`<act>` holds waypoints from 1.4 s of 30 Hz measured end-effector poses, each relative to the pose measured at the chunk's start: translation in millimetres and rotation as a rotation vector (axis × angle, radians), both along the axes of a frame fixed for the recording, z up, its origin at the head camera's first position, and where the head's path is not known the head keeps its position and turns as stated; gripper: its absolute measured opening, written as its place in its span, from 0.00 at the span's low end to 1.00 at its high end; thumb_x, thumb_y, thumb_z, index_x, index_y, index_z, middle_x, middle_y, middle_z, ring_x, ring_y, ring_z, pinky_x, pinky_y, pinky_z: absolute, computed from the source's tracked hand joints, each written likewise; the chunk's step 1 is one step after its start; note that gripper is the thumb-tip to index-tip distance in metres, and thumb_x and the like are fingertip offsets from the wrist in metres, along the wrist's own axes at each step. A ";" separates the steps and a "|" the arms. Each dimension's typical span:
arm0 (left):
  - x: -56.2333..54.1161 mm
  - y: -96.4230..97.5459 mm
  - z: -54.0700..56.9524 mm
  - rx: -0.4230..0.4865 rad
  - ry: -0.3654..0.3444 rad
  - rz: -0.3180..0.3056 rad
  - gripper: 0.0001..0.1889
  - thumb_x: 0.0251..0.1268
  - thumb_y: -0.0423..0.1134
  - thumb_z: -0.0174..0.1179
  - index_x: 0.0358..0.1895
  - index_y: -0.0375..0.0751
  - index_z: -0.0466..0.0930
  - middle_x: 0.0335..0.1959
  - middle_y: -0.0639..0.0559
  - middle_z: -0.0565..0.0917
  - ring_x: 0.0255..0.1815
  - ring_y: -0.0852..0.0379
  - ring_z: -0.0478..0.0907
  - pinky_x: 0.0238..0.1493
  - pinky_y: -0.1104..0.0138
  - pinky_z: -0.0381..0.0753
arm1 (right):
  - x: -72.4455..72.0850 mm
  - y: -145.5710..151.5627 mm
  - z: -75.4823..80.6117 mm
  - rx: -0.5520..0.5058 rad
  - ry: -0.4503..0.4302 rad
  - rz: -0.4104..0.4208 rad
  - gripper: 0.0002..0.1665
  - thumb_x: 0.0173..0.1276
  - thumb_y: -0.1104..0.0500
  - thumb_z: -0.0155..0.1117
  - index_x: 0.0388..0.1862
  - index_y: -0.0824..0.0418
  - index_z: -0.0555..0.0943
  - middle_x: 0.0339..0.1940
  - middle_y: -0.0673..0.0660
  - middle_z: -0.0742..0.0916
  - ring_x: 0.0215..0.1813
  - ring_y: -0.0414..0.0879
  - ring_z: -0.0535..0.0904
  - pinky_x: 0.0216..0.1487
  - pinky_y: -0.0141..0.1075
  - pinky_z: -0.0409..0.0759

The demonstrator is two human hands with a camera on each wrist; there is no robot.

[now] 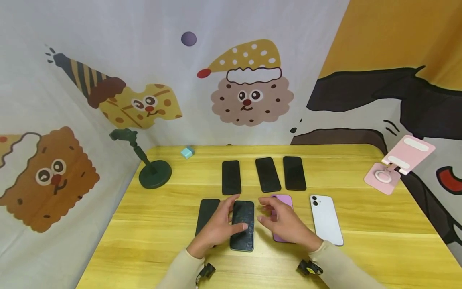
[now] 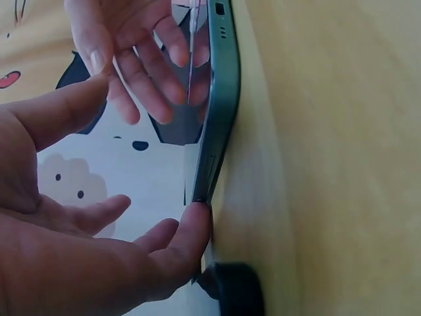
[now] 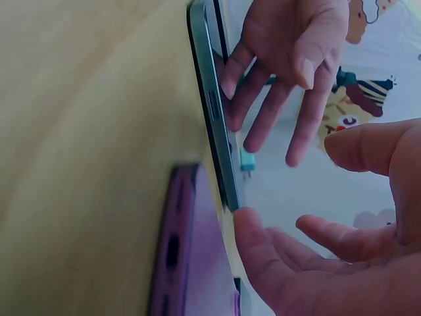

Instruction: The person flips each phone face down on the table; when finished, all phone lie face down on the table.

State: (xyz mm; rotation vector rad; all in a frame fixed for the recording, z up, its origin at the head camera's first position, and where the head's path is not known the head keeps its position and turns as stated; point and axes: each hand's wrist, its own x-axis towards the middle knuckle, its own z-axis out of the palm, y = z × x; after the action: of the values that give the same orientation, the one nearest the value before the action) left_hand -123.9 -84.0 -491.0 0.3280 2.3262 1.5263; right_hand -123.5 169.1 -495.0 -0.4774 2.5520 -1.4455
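Note:
In the head view a dark phone (image 1: 242,237) with a smudged, reflective screen lies flat on the table, and its greenish edge (image 2: 225,72) shows in the left wrist view. My left hand (image 1: 217,226) is at its left side, thumb over the screen, a fingertip at the phone's edge. My right hand (image 1: 286,225) hovers to the right with relaxed fingers, holding nothing and partly hiding a purple phone (image 1: 286,199). A black phone (image 1: 207,210) lies partly beneath my left hand. Both hands have spread, loosely bent fingers.
Behind them lie three black phones (image 1: 231,178). A white phone (image 1: 327,220) is at the right, beside a pink folding stand (image 1: 409,154) farther off. A dark green stand (image 1: 155,174) and a small turquoise block (image 1: 187,152) are at the back left.

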 end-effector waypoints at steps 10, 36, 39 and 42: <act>1.9 -4.9 2.1 0.026 -0.081 -0.001 0.51 0.63 0.35 0.77 0.85 0.45 0.55 0.79 0.30 0.63 0.74 0.34 0.71 0.64 0.45 0.83 | 7.8 -15.9 -6.9 -0.121 -0.163 0.087 0.43 0.73 0.54 0.74 0.80 0.66 0.67 0.76 0.71 0.76 0.71 0.65 0.78 0.58 0.39 0.88; -5.5 -3.5 4.0 0.199 -0.163 -0.026 0.49 0.63 0.28 0.74 0.85 0.37 0.55 0.77 0.33 0.67 0.67 0.36 0.80 0.54 0.58 0.88 | 7.6 -19.1 -8.6 -0.240 -0.230 0.092 0.45 0.70 0.57 0.76 0.81 0.63 0.66 0.80 0.67 0.71 0.79 0.65 0.68 0.67 0.43 0.83; -5.7 -5.6 3.5 0.280 -0.202 -0.062 0.50 0.65 0.25 0.71 0.86 0.39 0.51 0.80 0.35 0.62 0.64 0.37 0.83 0.51 0.59 0.90 | 7.1 -19.6 -9.0 -0.250 -0.225 0.094 0.46 0.70 0.56 0.77 0.81 0.63 0.66 0.79 0.67 0.71 0.79 0.65 0.69 0.67 0.43 0.83; -6.1 -7.6 4.0 0.287 -0.200 -0.080 0.51 0.66 0.24 0.70 0.87 0.43 0.50 0.82 0.38 0.59 0.63 0.39 0.84 0.49 0.62 0.90 | 6.0 -20.2 -7.7 -0.249 -0.208 0.094 0.47 0.70 0.55 0.77 0.81 0.63 0.65 0.78 0.68 0.73 0.77 0.66 0.71 0.65 0.43 0.84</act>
State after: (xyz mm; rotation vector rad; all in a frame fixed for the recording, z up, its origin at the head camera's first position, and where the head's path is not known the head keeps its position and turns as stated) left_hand -130.0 -91.6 -487.0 0.3173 1.9220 1.7674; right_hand -117.6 148.9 -502.7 -0.4484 2.1736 -1.6903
